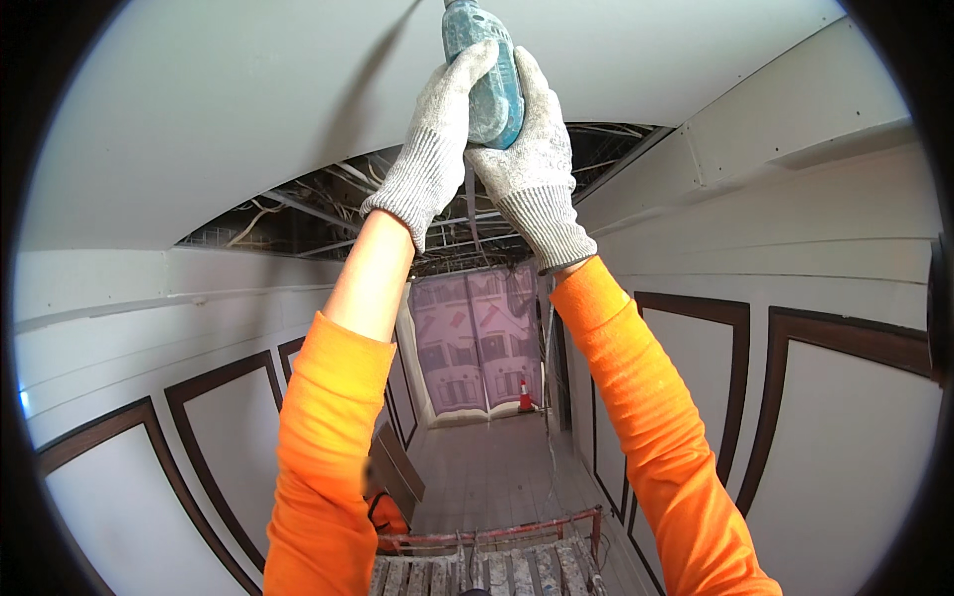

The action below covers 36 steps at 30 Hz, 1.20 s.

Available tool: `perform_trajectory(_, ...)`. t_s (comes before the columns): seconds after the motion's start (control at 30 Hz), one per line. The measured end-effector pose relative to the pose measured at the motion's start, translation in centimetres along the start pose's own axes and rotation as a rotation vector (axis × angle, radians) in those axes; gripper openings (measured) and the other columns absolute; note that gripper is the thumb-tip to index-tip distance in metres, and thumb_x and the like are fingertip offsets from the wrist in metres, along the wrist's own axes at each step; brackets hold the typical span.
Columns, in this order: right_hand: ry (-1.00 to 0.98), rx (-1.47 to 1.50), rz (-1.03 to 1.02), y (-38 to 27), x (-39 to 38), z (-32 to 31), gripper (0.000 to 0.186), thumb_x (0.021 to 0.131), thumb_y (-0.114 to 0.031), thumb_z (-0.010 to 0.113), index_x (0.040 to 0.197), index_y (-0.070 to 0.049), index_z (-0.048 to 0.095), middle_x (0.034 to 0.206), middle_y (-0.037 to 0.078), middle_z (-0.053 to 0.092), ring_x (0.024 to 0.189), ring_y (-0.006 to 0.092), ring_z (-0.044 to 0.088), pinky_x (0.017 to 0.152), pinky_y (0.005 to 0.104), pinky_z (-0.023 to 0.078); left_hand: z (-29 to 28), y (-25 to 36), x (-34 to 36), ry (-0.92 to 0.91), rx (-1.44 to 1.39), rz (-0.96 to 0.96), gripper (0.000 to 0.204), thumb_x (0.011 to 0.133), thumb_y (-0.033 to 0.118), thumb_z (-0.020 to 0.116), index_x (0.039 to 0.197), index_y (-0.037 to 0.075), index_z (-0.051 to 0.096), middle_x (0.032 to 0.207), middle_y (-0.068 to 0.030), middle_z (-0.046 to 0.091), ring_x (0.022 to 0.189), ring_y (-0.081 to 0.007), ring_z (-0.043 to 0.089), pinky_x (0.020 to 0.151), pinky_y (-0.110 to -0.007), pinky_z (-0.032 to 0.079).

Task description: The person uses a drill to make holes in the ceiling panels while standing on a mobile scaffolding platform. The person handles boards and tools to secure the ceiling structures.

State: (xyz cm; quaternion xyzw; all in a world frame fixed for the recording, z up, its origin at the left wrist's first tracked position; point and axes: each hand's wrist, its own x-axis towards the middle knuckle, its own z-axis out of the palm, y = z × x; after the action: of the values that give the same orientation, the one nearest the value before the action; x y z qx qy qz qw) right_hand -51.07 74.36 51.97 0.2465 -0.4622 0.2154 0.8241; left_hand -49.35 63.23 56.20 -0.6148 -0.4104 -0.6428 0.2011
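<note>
Overhead, both gloved hands hold a teal, dust-covered power screwdriver (484, 74) up against a white ceiling panel (248, 99). My left hand (437, 124) wraps its left side, and my right hand (527, 139) grips the right side and the lower end. Both gloves are pale grey with ribbed cuffs. The tool's tip runs out of the top of the picture, so where it meets the panel is hidden. Beyond the panel's edge, an open ceiling gap (308, 214) shows metal framing and loose cables.
Below me lies a slatted scaffold platform (517, 574) with a red rail (497, 533). A person in orange (388, 519) is beside leaning boards (397, 472) at lower left. Dark-framed wall panels line both sides. A traffic cone (525, 397) stands by the purple sheeting (477, 343) at the far end.
</note>
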Motion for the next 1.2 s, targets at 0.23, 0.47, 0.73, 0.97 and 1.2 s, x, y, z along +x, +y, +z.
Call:
perform_trajectory(0.23,-0.001,0.011,0.013,-0.4,0.1,0.3,0.104,0.075,-0.030,0.087,0.161,-0.013,0.032,0.126,0.022,0.057,0.119,0.0397,0.062,0.102,0.0486,0.051,-0.2,0.8,0.3,-0.035,0.058,0.006,0.061,0.095,0.043,0.077,0.142,0.009,0.058,0.131,-0.0095,0.066,0.121,-0.0212,0.063,0.109,-0.043,0.049)
perform_trajectory(0.47,0.018,0.007,-0.005,-0.7,0.4,0.6,0.102,0.076,-0.027,0.086,0.161,-0.012,0.032,0.124,0.023,0.057,0.118,0.0402,0.062,0.101,0.0487,0.051,0.5,1.9,-0.2,0.058,0.142,-0.034,0.066,0.094,0.050,0.075,0.142,0.009,0.057,0.135,-0.0096,0.065,0.124,-0.0218,0.061,0.110,-0.044,0.048)
perform_trajectory(0.73,0.005,-0.030,0.027,-1.2,1.0,0.4,0.098,0.078,-0.028,0.082,0.161,-0.011,0.032,0.124,0.024,0.057,0.118,0.0410,0.061,0.101,0.0493,0.050,1.0,2.6,-0.5,-0.010,0.119,-0.008,0.081,0.092,0.058,0.074,0.152,0.010,0.050,0.149,-0.0131,0.055,0.138,-0.0271,0.050,0.118,-0.049,0.038)
perform_trajectory(0.97,0.036,0.022,0.015,-1.9,0.8,0.9,0.098,0.077,-0.027,0.084,0.159,-0.010,0.034,0.123,0.023,0.059,0.117,0.0407,0.062,0.100,0.0494,0.051,0.6,3.1,-0.4,0.028,0.132,-0.029,0.081,0.092,0.059,0.074,0.152,0.009,0.050,0.149,-0.0134,0.055,0.138,-0.0275,0.051,0.117,-0.049,0.039)
perform_trajectory(1.2,0.020,0.018,0.064,-1.6,1.1,0.8,0.097,0.076,-0.027,0.084,0.159,-0.013,0.035,0.125,0.023,0.059,0.119,0.0401,0.062,0.101,0.0485,0.051,0.7,3.1,-0.1,0.025,0.230,0.007,0.076,0.095,0.059,0.069,0.147,0.006,0.052,0.141,-0.0141,0.060,0.131,-0.0258,0.056,0.113,-0.047,0.042)
